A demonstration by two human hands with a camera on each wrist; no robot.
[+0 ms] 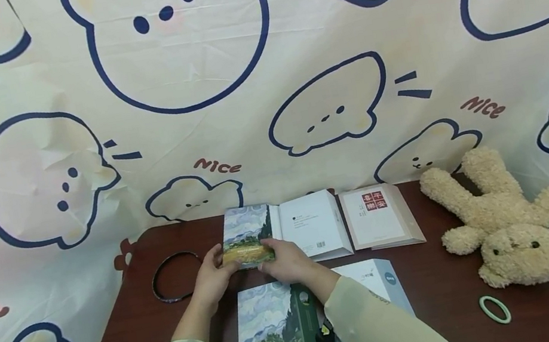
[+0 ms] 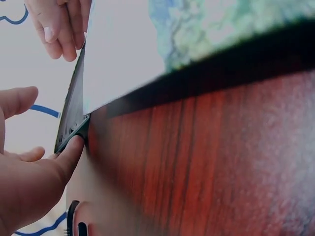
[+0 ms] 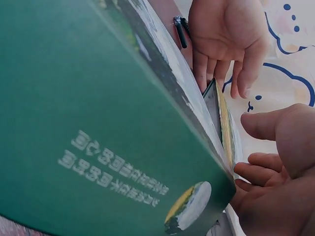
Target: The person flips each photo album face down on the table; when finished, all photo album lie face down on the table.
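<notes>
At the back of the table is a photo album with a painted landscape cover. My left hand holds its lower left corner, thumb over the front. At the lower right corner my right hand grips it, fingertips on the painted face. From the left wrist, the album's dark thin edge shows beside my left hand. A second photo album with the same painting and a green spine stands in front, between my forearms.
Right of the held album stand a white book and a beige book. A pale blue book lies partly under my right sleeve. A dark hoop is at left; a teddy bear and green ring are at right.
</notes>
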